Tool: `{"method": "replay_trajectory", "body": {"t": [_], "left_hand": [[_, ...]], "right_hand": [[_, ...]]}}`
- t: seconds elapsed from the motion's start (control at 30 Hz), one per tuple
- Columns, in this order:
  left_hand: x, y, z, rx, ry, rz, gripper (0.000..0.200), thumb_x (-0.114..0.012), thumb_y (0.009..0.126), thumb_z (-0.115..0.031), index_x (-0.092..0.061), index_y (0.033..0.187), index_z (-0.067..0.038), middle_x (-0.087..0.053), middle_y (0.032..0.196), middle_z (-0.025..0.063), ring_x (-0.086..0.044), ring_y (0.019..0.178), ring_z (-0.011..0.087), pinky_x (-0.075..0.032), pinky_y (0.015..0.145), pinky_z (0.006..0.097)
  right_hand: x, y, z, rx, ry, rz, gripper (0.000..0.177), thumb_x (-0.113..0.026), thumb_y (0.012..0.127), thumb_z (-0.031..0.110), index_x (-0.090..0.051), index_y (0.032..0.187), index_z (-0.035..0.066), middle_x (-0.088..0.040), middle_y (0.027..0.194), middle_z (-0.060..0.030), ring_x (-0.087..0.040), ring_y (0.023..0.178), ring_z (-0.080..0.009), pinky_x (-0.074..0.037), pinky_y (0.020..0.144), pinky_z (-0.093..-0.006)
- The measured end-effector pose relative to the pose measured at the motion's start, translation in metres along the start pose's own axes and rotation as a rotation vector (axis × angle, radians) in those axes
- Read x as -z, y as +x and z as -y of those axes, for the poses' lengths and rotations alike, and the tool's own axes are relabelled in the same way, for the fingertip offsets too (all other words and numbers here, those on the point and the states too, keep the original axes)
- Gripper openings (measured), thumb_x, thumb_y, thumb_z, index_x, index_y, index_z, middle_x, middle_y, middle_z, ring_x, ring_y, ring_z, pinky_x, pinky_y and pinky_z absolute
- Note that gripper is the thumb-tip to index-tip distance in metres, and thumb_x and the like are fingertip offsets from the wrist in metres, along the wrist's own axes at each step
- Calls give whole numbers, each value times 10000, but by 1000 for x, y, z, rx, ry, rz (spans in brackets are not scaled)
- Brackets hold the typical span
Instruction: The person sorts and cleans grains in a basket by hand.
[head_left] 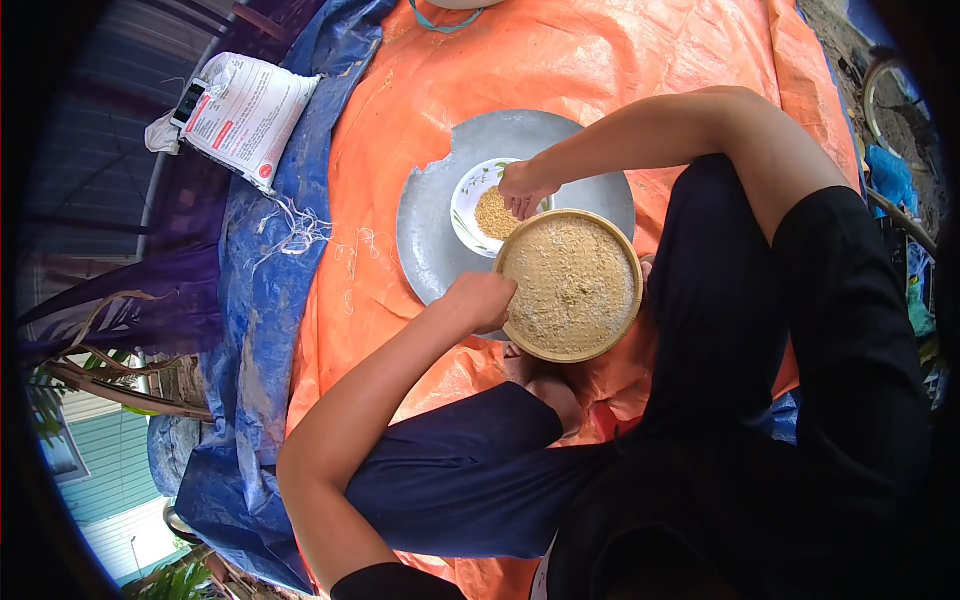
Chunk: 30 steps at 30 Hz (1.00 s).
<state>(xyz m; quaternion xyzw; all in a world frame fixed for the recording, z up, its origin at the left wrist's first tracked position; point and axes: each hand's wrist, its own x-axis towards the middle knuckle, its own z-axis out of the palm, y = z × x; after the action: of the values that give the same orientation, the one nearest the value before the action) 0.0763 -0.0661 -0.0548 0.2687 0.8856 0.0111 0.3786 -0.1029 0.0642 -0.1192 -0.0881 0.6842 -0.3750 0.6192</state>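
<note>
My left hand (482, 302) grips the left rim of a round woven sieve (570, 285), which holds pale grain and a small heap of husk-like bits near its middle. Just above the sieve, my right hand (526, 188) reaches over a white bowl (466, 205) with a green leaf pattern. Its fingers point down and are bunched together at the golden grain (493, 214) in the bowl; whatever they hold is hidden. Under the bowl lies a large round metal tray (425, 240), and the sieve overlaps its lower right part.
An orange tarp (400, 110) covers the ground, with a blue tarp (262, 330) along its left. A white printed sack (250, 115) with a phone (188, 103) on it lies at upper left. Loose white strings (292, 228) trail below. My crossed legs are beneath the sieve.
</note>
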Motion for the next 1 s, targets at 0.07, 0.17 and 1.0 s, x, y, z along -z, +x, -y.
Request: {"method": "replay_trajectory", "body": {"t": [0.07,0.17,1.0], "left_hand": [[2,0,-1,3,-10,0,220,-551,749,-107,-582,939,-1,-648,940,173,-632,859,376,-505,736,475],[1,1,1,4,-23,-17,219,-551,746,-103,-583,937,-2,-644,937,172,-629,862,375,-503,732,474],[-8,4,15,29,-44,-23,231,-550,767,-132,-601,953,-6,-646,963,184,-632,888,373,-507,753,467]], "right_hand": [[-1,5,1,-1,-7,-27,479,-313,906,115,-409,1280,-167,-466,1314,-320,-521,1213,-356,-482,1009,-403],[1,20,-4,6,-21,-79,415,-422,893,141,-492,1210,-118,-551,1216,-268,-587,1114,-320,-517,957,-388],[-17,13,8,36,-211,-38,717,-414,927,573,-254,1480,146,-144,1547,-179,-259,1394,-341,-322,1116,-437]]}}
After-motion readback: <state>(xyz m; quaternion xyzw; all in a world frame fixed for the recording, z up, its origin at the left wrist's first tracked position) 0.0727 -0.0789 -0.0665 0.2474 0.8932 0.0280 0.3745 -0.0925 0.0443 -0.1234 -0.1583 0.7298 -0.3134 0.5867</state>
